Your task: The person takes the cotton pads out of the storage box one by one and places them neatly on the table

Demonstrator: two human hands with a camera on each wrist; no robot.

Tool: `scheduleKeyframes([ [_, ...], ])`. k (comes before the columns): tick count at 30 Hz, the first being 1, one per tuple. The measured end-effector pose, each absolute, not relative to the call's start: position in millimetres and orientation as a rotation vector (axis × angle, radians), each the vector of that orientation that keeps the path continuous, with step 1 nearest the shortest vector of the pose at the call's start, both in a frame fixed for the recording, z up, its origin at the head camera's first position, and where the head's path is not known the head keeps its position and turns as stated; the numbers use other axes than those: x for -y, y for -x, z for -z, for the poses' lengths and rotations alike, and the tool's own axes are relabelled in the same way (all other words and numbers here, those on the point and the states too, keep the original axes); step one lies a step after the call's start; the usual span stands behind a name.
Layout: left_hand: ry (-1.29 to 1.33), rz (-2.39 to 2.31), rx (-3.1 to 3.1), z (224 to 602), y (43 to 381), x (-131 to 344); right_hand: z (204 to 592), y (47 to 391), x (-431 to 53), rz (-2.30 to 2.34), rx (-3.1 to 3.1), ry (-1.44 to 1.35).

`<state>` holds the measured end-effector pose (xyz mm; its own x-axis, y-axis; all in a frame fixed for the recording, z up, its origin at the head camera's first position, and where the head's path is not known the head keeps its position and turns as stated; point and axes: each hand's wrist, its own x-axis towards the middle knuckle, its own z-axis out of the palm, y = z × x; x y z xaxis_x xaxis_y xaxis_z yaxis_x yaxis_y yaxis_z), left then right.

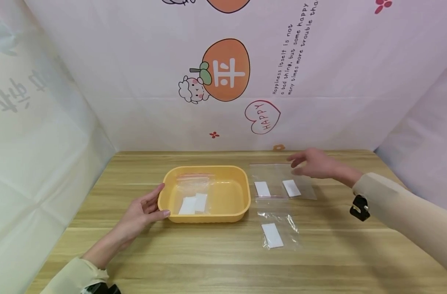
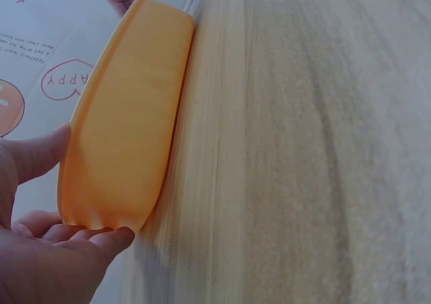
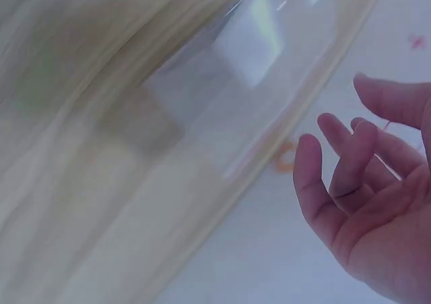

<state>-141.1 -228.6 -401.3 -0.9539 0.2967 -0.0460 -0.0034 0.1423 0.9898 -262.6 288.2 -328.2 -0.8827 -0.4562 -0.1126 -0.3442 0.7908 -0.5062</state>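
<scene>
Head view: the left hand grasps the yellow tray at its 9 o'clock end; the right hand, loosely bent and empty, is nearer the clear bag, whose white insert lies at that hand's 7 o'clock, long axis 11-to-5.

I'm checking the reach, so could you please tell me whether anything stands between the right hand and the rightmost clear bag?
Nothing visible does: the right hand hovers, holding nothing, near the far edge of the rightmost clear bag. The yellow tray, held at its left end by the left hand, lies outside that path.
</scene>
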Motion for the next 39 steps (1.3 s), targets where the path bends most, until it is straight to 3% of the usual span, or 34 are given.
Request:
scheduleKeyframes([
  [15, -0.292, -1.901, -2.179, 400.6, 140.7, 230.8, 298.8, 218.2, -166.7, 0.749, -2.766, 0.951],
  [27, -0.278, -1.899, -2.161, 400.6, 142.4, 230.6, 322.1, 232.8, -93.3, 0.746, -2.650, 0.971],
  [39, -0.285, -1.904, -2.157, 401.3, 142.7, 231.3, 355.8, 244.4, -54.1, 0.734, -2.566, 0.772],
])
